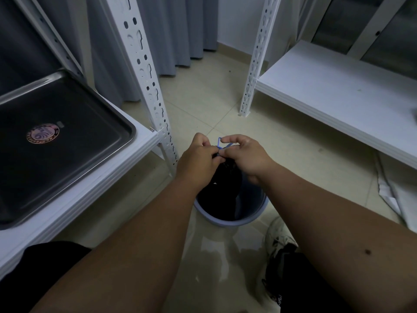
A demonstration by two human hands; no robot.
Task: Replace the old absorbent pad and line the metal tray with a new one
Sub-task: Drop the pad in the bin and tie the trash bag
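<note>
Both hands, left (198, 154) & right (242, 152), pinch blue drawstring (220, 143) of black bin bag (223, 177): soft, light, floppy; grip at neck.

Both bare forearms reach forward and converge, wrists close together. The left hand (198, 155) is curled, its fingertips pinched together at the point where the two hands meet. The right hand (244, 152) sits just beside it, knuckles up, thumb and forefinger pinching while the other fingers fold under. The fingertips of both hands touch.
</note>
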